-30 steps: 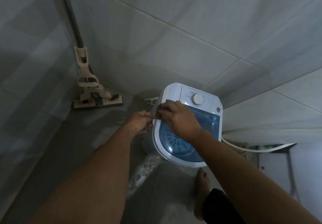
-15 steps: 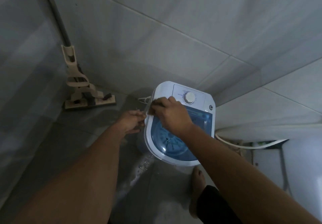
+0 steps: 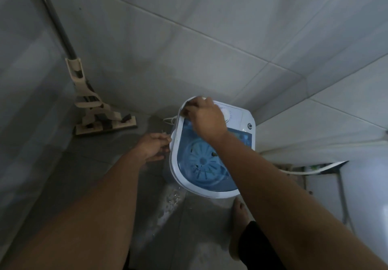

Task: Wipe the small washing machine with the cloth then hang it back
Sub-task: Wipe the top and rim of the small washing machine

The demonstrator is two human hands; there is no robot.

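Both hands curl: right hand (image 3: pixel 206 118) hides the washing machine (image 3: pixel 212 192) corner, left hand (image 3: pixel 154 147) grip unclear.

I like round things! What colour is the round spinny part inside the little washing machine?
Light blue spinner, seen through the see-through blue lid in the head view.

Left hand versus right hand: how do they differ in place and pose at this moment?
The right hand lies on top of the washing machine, at its far-left corner beside the dial; the left hand is lower, at the machine's left side. Right fingers curl downward; left fingers point toward the rim. Both arms are bare.
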